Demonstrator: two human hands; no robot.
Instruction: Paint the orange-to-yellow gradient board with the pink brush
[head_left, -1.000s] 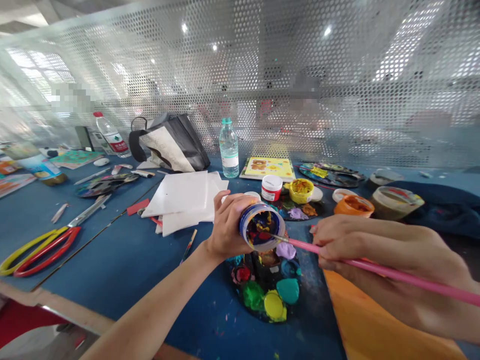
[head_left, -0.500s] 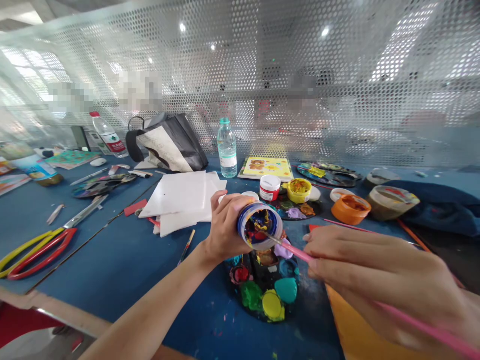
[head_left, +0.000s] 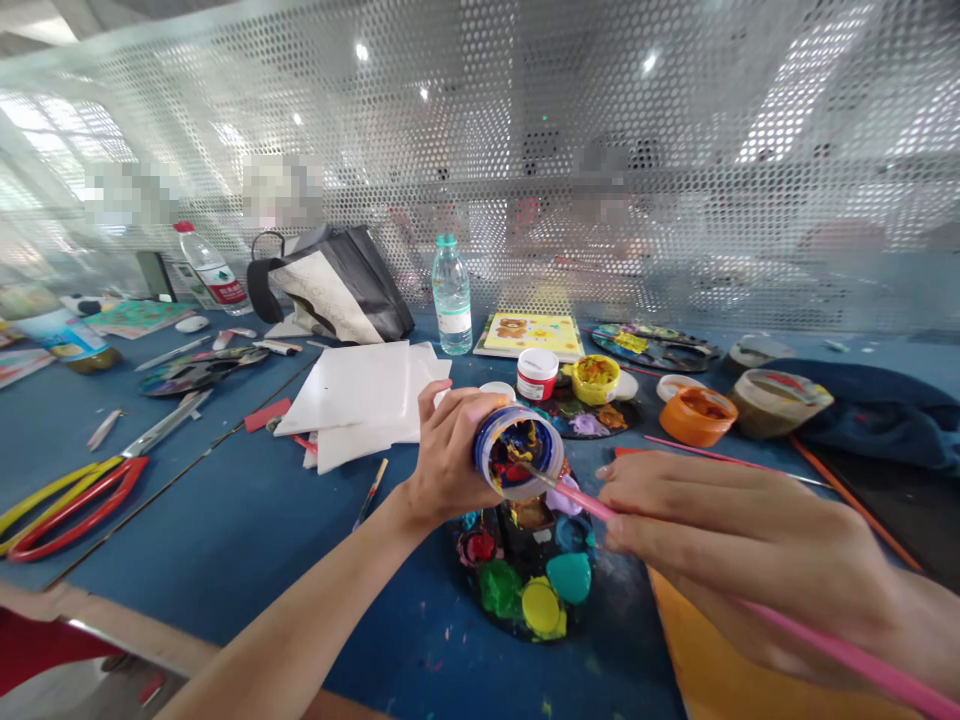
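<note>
The left hand [head_left: 450, 462] is wrapped tight around a small paint jar [head_left: 517, 452]; it holds the jar on its side, well above the table, at 12 o'clock from the palette [head_left: 510, 625]; the jar's open mouth faces the person; inside is thick blue, red and yellow paint; the right hand [head_left: 739, 545] pinches a pink brush [head_left: 840, 650] in its fingers, and the brush tip is inside the jar; the palette has fat blobs of green, yellow, teal and red paint; from the jar, a yellow cup [head_left: 595, 380] with yellow paint sits at 1 o'clock; an orange cup [head_left: 697, 416] with orange paint sits at 3 o'clock; past it is a wide tub [head_left: 780, 402] with smeary paint inside; a white-and-red jar [head_left: 537, 373] stands with its lid on, just beside the yellow cup; a second ago the brush tip was nearer the jar's rim; now it sits deeper in, and the right hand is closer to the jar.
</note>
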